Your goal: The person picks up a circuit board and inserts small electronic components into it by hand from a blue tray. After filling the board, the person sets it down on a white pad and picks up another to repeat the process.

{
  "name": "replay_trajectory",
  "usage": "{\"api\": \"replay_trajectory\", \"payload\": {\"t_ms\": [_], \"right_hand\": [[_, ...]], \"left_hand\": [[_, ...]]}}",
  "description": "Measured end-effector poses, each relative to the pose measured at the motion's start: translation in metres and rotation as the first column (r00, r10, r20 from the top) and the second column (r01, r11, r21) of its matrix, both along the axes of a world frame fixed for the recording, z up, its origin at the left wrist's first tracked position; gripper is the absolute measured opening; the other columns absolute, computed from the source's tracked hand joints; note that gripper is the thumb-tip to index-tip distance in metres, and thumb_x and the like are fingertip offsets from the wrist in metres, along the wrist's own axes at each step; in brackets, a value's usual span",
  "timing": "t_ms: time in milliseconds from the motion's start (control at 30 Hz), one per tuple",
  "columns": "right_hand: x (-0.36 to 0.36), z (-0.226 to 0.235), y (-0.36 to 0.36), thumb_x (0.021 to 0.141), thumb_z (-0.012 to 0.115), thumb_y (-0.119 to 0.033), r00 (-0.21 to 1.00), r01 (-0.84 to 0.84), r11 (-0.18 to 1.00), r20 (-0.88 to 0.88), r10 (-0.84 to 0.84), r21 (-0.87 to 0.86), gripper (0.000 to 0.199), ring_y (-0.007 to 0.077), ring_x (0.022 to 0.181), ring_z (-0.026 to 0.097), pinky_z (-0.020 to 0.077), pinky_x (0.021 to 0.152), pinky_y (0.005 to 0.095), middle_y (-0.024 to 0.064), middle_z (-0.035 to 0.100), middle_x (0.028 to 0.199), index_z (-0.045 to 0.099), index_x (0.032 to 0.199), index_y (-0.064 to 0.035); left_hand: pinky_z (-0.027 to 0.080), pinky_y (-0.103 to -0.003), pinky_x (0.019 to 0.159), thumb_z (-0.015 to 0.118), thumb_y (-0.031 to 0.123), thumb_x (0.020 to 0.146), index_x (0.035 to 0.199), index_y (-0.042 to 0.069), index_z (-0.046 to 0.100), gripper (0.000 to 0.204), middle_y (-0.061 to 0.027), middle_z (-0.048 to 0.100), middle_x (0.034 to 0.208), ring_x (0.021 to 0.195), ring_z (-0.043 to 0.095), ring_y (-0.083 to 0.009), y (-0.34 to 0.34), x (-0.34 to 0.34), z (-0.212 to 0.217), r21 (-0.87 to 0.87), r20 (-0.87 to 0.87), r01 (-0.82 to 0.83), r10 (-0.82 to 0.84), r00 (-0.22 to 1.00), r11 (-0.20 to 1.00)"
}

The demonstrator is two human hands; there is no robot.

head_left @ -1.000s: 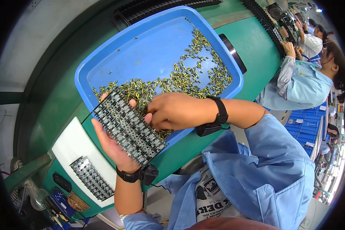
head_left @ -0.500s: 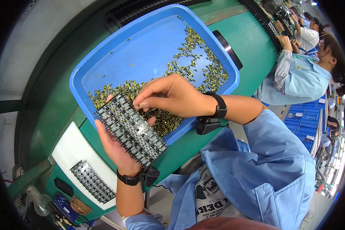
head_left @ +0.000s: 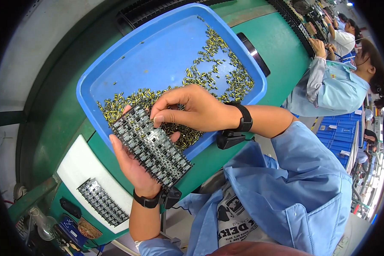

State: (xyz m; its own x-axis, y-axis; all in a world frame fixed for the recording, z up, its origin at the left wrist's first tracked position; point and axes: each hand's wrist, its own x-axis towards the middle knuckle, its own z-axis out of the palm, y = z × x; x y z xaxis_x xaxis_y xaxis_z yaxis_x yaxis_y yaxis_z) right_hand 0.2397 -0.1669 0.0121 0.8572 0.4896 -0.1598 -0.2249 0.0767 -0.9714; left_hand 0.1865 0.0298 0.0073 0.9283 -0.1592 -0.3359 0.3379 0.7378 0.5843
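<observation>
My left hand (head_left: 141, 176) grips a long circuit board panel (head_left: 155, 149) from beneath, thumb along one edge and fingertips past the other. Rows of small parts cover its tilted upper face. Thumb and forefinger of my right hand (head_left: 196, 109) are pinched together at the panel's far end; whatever sits between them is too small to make out. Just beyond both hands lies a blue plastic tray (head_left: 147, 64), with a heap of small yellow-green and black cylindrical components (head_left: 239, 81), like capacitors, along its near and right sides. The panel overlaps the tray's near rim.
A second circuit board panel (head_left: 102, 202) rests on a white pad (head_left: 74, 166) at the near left. Black rails (head_left: 132, 19) lie behind the tray, and a round black object (head_left: 254, 55) stands against its right side. A co-worker (head_left: 335, 85) in light blue sits at the right.
The panel in my left hand has shifted slightly to the right and toward me. My right hand stays nearly in place, its fingertips still pinched at the board.
</observation>
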Motion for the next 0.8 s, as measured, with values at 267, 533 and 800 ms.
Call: {"api": "replay_trajectory", "payload": {"t_ms": [267, 533, 800], "right_hand": [[0.001, -0.010, -0.002, 0.103, 0.075, -0.008, 0.931, 0.046, 0.990, 0.365, 0.007, -0.136, 0.009, 0.0178, 0.095, 0.071, 0.0579, 0.085, 0.0343, 0.0061, 0.078, 0.100, 0.078, 0.110, -0.0034], [0.001, -0.017, 0.000, 0.093, 0.083, -0.012, 0.452, 0.210, 0.956, 0.887, 0.092, -0.206, 0.013, 0.0251, 0.093, 0.065, 0.0501, 0.081, 0.0404, 0.0039, 0.073, 0.103, 0.077, 0.104, -0.0089], [-0.006, -0.012, -0.001, 0.089, 0.085, -0.016, 0.249, 0.237, 0.924, 0.938, 0.242, -0.301, 0.017, 0.0249, 0.091, 0.066, 0.0484, 0.080, 0.0413, 0.0038, 0.070, 0.101, 0.076, 0.101, -0.0081]], "left_hand": [[0.067, -0.050, 0.093, 0.027, 0.059, 0.117, 0.165, 0.010, 0.039, 0.070, -0.0160, 0.066, 0.140, 0.119, 0.071, -0.0298, -0.003, 0.000, -0.001, 0.013, 0.003, -0.008, 0.008, 1.000, 1.000], [0.055, -0.046, 0.109, 0.028, 0.057, 0.118, 0.165, 0.006, 0.040, 0.070, -0.0160, 0.064, 0.145, 0.130, 0.065, -0.0288, -0.011, -0.002, -0.007, 0.002, 0.061, -0.063, 0.062, 0.996, 0.998], [0.047, -0.044, 0.120, 0.030, 0.057, 0.118, 0.164, 0.002, 0.040, 0.073, -0.0178, 0.061, 0.151, 0.135, 0.062, -0.0277, -0.010, -0.006, -0.010, 0.120, 0.082, -0.083, 0.073, 0.994, 0.989]]}}
